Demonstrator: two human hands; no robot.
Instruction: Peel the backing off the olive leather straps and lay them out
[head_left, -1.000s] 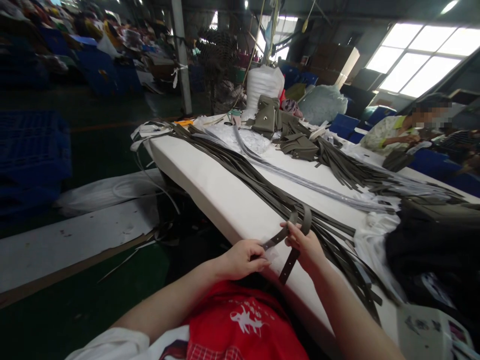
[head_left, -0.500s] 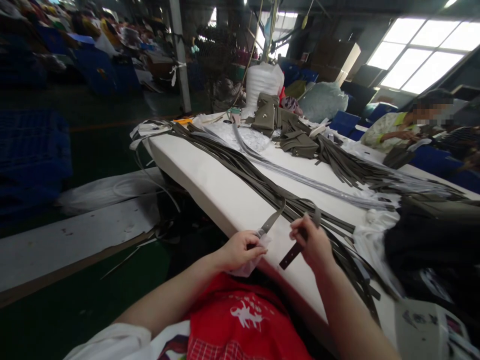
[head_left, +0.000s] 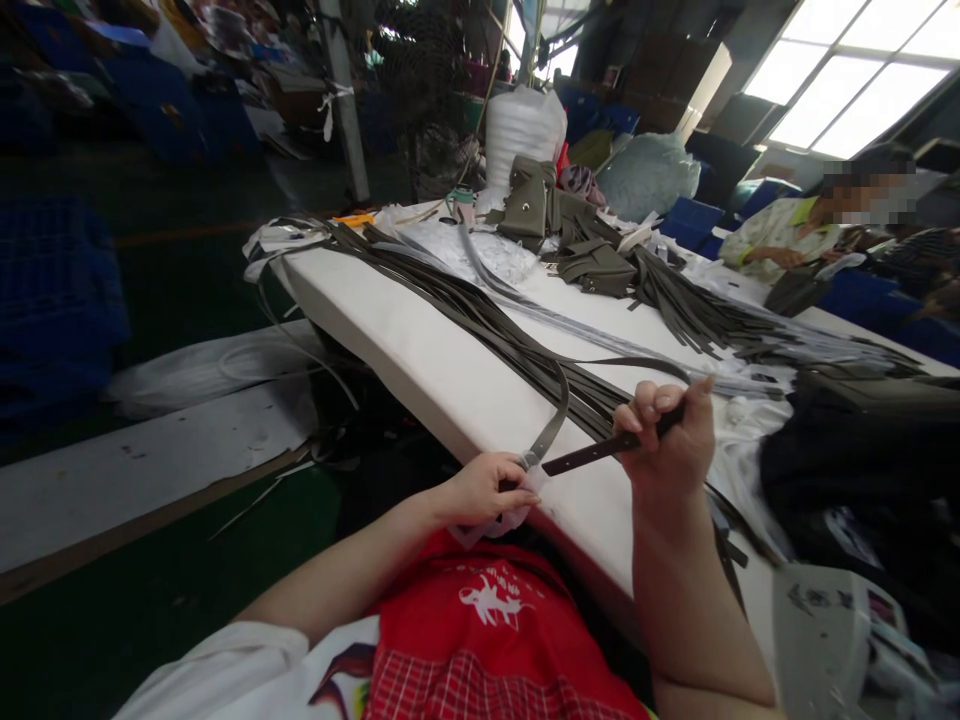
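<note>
My left hand [head_left: 491, 488] is closed at the near table edge, pinching one end of a dark strap and some thin white wrapping [head_left: 517, 512]. My right hand [head_left: 667, 430], raised over the table, has its fingers wrapped round the same dark strap [head_left: 592, 455]. The strap's end with punched holes points from the right fist toward my left hand. A grey-green loop of strap curves up behind both hands. Beyond them a bundle of long dark straps [head_left: 465, 318] lies along the white table [head_left: 360, 310].
Olive bags [head_left: 529, 205] and more straps [head_left: 675, 300] lie farther back beside a white foam roll [head_left: 521, 145]. Dark cloth [head_left: 825, 470] sits at the right. A person [head_left: 787, 240] is across the table. Blue crates [head_left: 60, 300] stand at the left.
My right hand has moved up and to the right, drawing the strap into a straighter line. My left hand has stayed almost in place. The view has shifted slightly.
</note>
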